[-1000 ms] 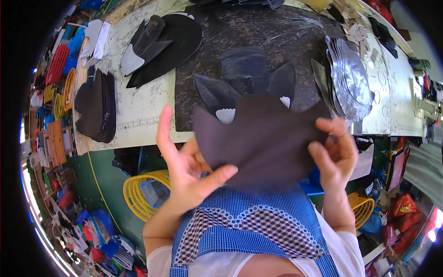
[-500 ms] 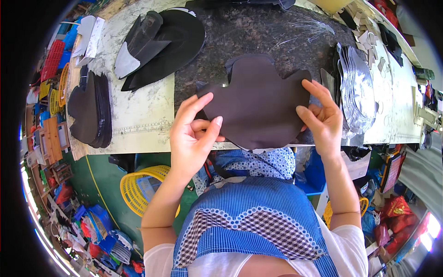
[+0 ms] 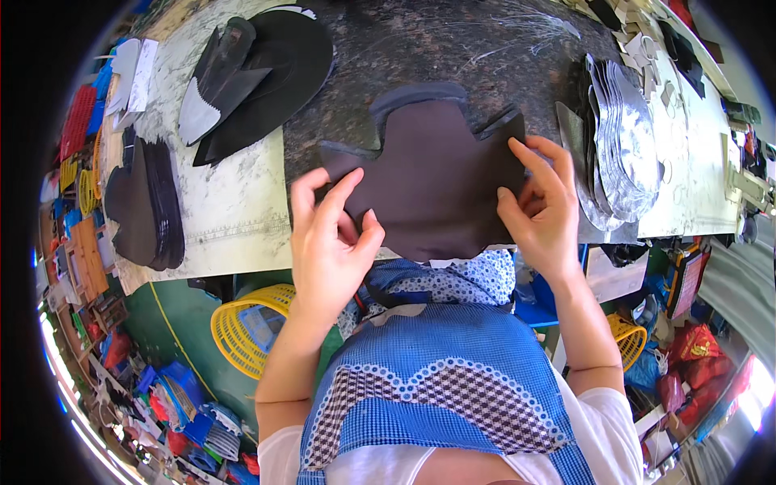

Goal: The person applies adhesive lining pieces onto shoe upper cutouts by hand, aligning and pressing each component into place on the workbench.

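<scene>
A dark brown flat cut piece (image 3: 436, 182), like leather or a similar sheet, is over the near edge of the dark stone slab (image 3: 356, 89). It has a wide tab at its far side, with a greyish-black border along the tab and both upper corners. My left hand (image 3: 327, 242) holds its left side, index finger on top and thumb at the lower edge. At the right side, my right hand (image 3: 546, 210) grips the edge between thumb and fingers. The fingertips under the piece are hidden, and its near edge reaches the table's front.
A stack of dark cut pieces (image 3: 145, 202) stands at the left. Beyond it lie black and grey pieces (image 3: 259, 81). Another stack (image 3: 618, 145), partly shiny, is at the right. Clear threads (image 3: 533, 36) lie on the slab. A yellow basket (image 3: 250, 331) sits below the table.
Both hands have shifted slightly left with the brown piece. Its far edges now show more of the greyish-black border. The left fingers have moved along its left side.
</scene>
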`<action>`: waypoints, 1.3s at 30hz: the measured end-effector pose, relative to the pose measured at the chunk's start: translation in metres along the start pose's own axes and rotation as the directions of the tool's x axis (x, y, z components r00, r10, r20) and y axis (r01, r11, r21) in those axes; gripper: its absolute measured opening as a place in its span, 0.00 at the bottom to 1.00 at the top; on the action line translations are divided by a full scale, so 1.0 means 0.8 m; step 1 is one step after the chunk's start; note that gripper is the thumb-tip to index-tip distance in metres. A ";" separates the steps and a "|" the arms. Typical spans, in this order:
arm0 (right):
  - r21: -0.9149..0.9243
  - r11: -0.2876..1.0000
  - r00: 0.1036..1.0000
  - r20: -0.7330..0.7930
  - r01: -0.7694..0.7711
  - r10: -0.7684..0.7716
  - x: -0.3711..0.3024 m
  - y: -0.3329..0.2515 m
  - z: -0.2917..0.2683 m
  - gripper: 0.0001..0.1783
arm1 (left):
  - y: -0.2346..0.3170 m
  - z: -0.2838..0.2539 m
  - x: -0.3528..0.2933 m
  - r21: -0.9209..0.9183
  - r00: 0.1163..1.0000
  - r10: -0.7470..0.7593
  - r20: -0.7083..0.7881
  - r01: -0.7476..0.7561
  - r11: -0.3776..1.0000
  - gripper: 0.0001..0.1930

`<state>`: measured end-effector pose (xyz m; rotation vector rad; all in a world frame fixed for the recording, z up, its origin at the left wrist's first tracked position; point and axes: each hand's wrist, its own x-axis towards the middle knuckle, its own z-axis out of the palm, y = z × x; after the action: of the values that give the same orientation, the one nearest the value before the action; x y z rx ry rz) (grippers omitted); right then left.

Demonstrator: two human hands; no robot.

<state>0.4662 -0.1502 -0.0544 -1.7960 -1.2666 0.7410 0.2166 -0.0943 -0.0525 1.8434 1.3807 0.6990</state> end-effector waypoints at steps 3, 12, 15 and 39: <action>-0.243 0.969 0.987 -0.140 0.046 -0.082 0.003 0.010 -0.035 0.25 | -0.008 -0.046 0.007 0.220 0.998 0.028 -0.062 -0.013 0.975 0.19; 0.077 0.854 0.489 0.791 0.515 -0.367 -0.010 -0.029 -0.026 0.15 | -0.019 -0.011 0.045 0.199 0.664 0.563 0.492 -0.716 0.670 0.30; 0.053 0.963 0.241 0.963 0.264 -0.119 -0.024 -0.037 -0.045 0.12 | -0.025 -0.012 0.045 0.208 0.644 0.512 0.569 -0.715 0.668 0.35; -0.464 0.621 0.771 0.459 0.632 -0.442 0.014 -0.043 0.061 0.59 | 0.012 -0.151 0.122 0.640 0.427 0.843 -0.327 -0.557 0.530 0.16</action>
<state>0.4139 -0.1203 -0.0498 -1.6111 -2.3376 0.2593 0.1562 0.0245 0.0272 2.8178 1.0640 1.6888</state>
